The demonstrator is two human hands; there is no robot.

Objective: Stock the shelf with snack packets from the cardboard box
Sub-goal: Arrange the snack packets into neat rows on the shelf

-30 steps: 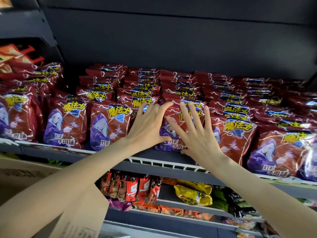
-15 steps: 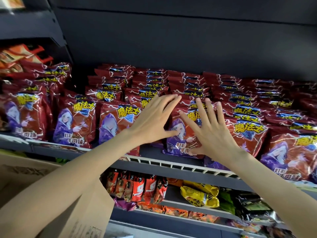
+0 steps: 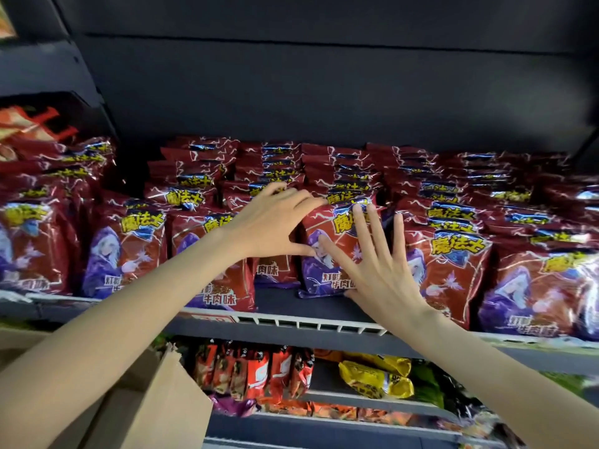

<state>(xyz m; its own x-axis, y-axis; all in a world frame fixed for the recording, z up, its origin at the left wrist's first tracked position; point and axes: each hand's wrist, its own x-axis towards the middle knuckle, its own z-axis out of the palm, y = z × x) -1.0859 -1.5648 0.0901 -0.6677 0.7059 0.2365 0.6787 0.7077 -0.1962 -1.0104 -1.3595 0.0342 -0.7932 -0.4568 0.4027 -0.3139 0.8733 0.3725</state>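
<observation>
Both hands were on one red packet [image 3: 337,254] at the front of the shelf [image 3: 291,322], probably to push it back upright into its row, since it stood set back from the rail while its neighbours sat nearer the edge. The left hand [image 3: 275,225] reached in from the left, fingers laid over the packet's top corner and thumb against its left side, a loose hold rather than a tight clamp. The right hand [image 3: 376,273] lay flat on the packet's face, fingers straight and spread, thumb near the bottom edge, pressing rather than gripping. Both forearms were stretched forward and upward. A box [image 3: 146,406] sat low at left, under the left forearm; its contents were hidden. Rows of like packets filled the shelf behind.
</observation>
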